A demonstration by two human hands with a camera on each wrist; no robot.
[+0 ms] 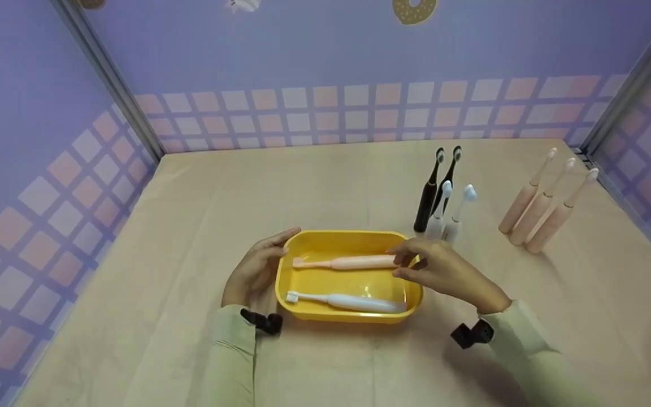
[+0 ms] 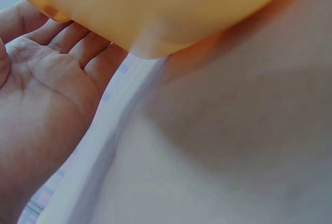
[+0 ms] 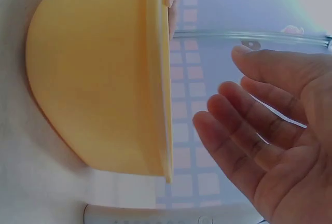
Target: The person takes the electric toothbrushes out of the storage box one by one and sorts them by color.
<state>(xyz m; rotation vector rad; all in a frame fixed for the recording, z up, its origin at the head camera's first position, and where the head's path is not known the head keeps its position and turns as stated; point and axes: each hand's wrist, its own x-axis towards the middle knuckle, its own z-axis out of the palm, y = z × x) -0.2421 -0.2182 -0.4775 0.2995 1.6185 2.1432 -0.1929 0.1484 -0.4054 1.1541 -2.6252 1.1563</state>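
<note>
A yellow bin (image 1: 354, 316) stands on the table, with a pink electric toothbrush (image 1: 359, 262) lying at its far side and a white electric toothbrush (image 1: 362, 303) along its near side. At the left end, my left hand (image 1: 255, 271) holds the bin, thumb at the rim and fingers along the outer wall. My right hand (image 1: 438, 268) hovers over the right rim, by the handle end of the pink toothbrush. In the right wrist view, the right hand's fingers (image 3: 233, 151) are spread and loosely bent, with nothing between them.
Behind my right hand stand two black electric toothbrushes (image 1: 426, 203) and two white ones (image 1: 453, 226), upright. Farther right, three pink ones (image 1: 534, 217) stand in a slanting row. Patterned panels (image 1: 348, 56) border the table (image 1: 280, 186) at the back and sides.
</note>
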